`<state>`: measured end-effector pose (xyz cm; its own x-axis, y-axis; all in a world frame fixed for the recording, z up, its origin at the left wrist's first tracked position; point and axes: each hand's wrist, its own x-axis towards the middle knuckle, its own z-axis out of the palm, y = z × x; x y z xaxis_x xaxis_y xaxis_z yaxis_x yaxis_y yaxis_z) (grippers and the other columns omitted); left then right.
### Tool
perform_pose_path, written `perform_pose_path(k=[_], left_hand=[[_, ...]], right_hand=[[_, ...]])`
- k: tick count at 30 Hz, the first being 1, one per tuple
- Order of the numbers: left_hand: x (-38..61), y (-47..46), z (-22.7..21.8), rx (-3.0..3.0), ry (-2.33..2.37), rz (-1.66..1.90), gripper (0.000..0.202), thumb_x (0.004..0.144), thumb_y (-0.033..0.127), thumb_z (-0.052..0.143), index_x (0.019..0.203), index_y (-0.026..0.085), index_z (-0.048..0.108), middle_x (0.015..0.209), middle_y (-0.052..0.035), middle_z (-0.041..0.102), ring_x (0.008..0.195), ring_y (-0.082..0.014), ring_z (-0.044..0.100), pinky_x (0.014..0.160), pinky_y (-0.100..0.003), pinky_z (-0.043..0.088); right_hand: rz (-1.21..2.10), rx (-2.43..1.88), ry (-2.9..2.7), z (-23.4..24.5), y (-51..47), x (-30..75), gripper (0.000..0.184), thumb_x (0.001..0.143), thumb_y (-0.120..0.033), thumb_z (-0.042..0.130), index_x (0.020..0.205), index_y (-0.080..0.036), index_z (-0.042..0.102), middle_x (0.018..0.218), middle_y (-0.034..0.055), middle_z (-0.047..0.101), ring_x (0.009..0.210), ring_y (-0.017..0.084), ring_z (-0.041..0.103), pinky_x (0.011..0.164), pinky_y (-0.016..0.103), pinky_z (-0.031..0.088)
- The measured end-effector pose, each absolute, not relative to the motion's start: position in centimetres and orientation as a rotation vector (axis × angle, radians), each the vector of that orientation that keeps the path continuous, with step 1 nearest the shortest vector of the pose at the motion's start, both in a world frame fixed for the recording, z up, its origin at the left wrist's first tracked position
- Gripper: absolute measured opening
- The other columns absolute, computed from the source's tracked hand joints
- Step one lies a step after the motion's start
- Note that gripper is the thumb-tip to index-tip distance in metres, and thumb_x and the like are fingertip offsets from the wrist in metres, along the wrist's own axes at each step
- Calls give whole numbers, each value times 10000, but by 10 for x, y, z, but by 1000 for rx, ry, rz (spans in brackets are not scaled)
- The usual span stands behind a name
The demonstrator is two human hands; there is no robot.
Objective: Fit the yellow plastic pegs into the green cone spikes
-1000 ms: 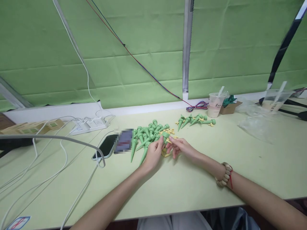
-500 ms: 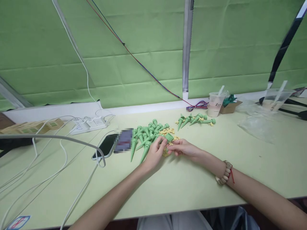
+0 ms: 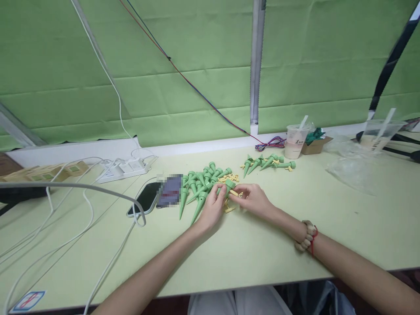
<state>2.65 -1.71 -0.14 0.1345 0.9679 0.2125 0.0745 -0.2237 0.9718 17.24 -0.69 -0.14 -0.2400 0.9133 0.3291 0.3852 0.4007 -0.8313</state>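
My left hand [image 3: 211, 209] is closed round a green cone-shaped spike [image 3: 229, 185], holding its wide end up. My right hand [image 3: 252, 199] pinches a small yellow plastic piece [image 3: 234, 193] against that spike's head. Both hands rest at the near edge of a pile of green spikes [image 3: 200, 181] on the pale green table [image 3: 249, 245]. A few loose yellow pieces [image 3: 229, 208] lie just under my hands. A smaller group of green spikes with yellow pieces [image 3: 267, 162] lies farther back to the right.
A phone [image 3: 146, 197] lies left of the pile. White cables [image 3: 65, 223] and a power strip [image 3: 123, 168] cover the left side. A plastic cup [image 3: 294, 141], a small box [image 3: 314, 145], clear bags [image 3: 354, 168] and another cup [image 3: 377, 135] stand at the back right.
My right hand has curled in and brought a yellow piece up to the head of the green spike held in my left hand. The left hand has hardly moved.
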Motion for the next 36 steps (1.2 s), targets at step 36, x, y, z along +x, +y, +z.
perform_pose_path(k=[36], left_hand=[[18, -15, -8, 1666, 1076, 1014, 361, 816, 513, 421, 655, 191, 397, 350, 98, 297, 272, -50, 255, 323, -201, 185]], right_hand=[[620, -983, -1911, -5, -10, 175, 358, 810, -363, 512, 528, -164, 610, 494, 6, 545, 493, 108, 488, 546, 242, 405]])
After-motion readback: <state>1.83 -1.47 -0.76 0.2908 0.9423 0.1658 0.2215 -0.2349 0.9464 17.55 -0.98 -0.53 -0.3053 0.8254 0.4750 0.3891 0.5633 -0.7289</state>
